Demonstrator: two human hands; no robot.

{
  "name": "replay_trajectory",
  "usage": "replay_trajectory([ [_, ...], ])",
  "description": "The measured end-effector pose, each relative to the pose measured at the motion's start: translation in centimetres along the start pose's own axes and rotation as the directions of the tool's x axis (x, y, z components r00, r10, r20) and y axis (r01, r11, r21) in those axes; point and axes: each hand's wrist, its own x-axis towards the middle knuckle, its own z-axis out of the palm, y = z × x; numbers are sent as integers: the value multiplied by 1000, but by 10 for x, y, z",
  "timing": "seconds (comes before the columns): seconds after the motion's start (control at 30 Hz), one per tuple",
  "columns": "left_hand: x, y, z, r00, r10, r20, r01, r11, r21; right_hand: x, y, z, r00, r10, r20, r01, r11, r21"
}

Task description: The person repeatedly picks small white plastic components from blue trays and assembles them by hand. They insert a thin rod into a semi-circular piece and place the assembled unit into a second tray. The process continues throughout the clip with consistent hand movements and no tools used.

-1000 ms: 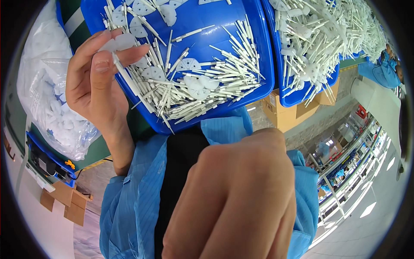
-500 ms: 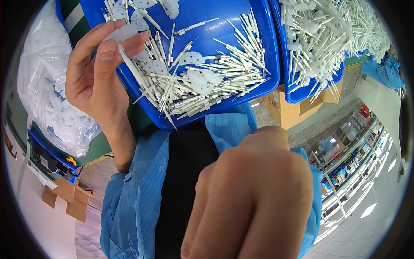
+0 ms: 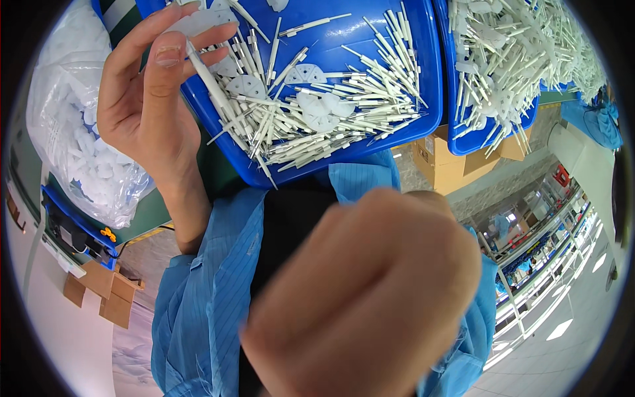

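Note:
My left hand (image 3: 149,112) is raised at the upper left, over the near left edge of a blue tray (image 3: 254,177). Between its thumb and fingers it pinches a slim white rod (image 3: 210,83) and a thin translucent white fan-shaped piece (image 3: 197,24) at the rod's upper end. My right hand (image 3: 370,284) looms large and blurred, close to the camera, in front of my chest. Its fingers are curled in, and whatever they may hold is hidden. Inside the tray lie many white rods with metal tips (image 3: 311,149) and several holed translucent discs (image 3: 321,111).
A second blue tray (image 3: 456,149) heaped with white rods is at the upper right, above a cardboard box (image 3: 446,162). A clear plastic bag (image 3: 99,178) of translucent white pieces lies on the left of the green table. Shelving (image 3: 529,264) stands farther right.
My right hand has turned and shifted, its outline now more smeared. The left hand keeps its pinch on the rod and fan piece. The trays appear slightly higher and farther right.

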Motion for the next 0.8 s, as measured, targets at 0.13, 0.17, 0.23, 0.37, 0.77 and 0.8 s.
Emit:
replay_trajectory([
  [0.13, -3, 15, 3, 997, 16, -81, -24, 995, -92, 26, 7, -25, 979, 203, -8, -200, 953, -227],
  [0.17, 0, 10, 5, 999, 5, -32, -7, 998, -64, 13, 1, -31, 953, 282, -105, -301, 884, -358],
  [0.23, 1, 5, 6, 999, -32, 15, 32, 999, 31, 0, -12, -48, 751, 538, -383, -658, 565, -498],
  [0.37, -1, 6, 12, 999, -43, 11, 44, 989, -144, -14, -7, -76, 556, 681, -476, -735, 135, -665],
  [0.77, 0, 20, 24, 977, -210, 33, 212, 975, -65, 11, 32, -71, 672, 684, -284, -601, 280, -748],
  [0.8, 1, 20, 24, 979, -198, 39, 201, 975, -96, 13, 27, -74, 673, 703, -230, -545, 261, -797],
])
